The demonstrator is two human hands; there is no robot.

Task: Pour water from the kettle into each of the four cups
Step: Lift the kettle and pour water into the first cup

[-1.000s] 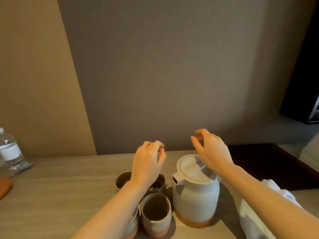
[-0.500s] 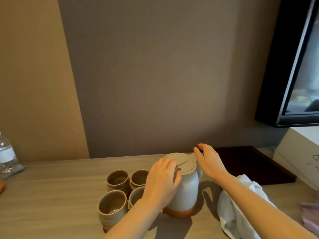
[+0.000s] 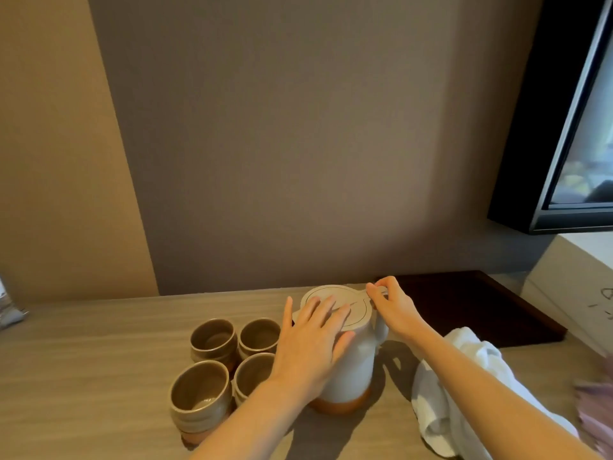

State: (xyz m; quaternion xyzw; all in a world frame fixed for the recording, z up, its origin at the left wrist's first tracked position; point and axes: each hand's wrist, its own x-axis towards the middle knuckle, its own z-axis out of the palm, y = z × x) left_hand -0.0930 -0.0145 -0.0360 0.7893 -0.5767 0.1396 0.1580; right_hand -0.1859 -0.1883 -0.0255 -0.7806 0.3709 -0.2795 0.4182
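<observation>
A pale ceramic kettle [image 3: 355, 370] with a brown base and flat lid stands upright on the wooden table [image 3: 93, 353]. My left hand [image 3: 311, 343] lies flat over the lid and the kettle's left side, fingers spread. My right hand [image 3: 393, 307] pinches the top of the handle at the lid's right edge. Left of the kettle stand several grey-brown cups in a square cluster: far left cup [image 3: 214, 336], far right cup [image 3: 258, 333], near left cup [image 3: 200, 395], and a near right cup [image 3: 252, 376] partly hidden by my left wrist.
A white cloth [image 3: 447, 390] lies crumpled right of the kettle under my right forearm. A dark tray [image 3: 481, 307] sits behind it. A white box [image 3: 577, 287] and a screen [image 3: 570, 127] are at the right. A plastic bottle [image 3: 8, 310] shows at the left edge.
My left hand has slid up from the kettle's side onto its lid. My right hand has closed its fingers on the top of the handle. The view has shifted slightly left.
</observation>
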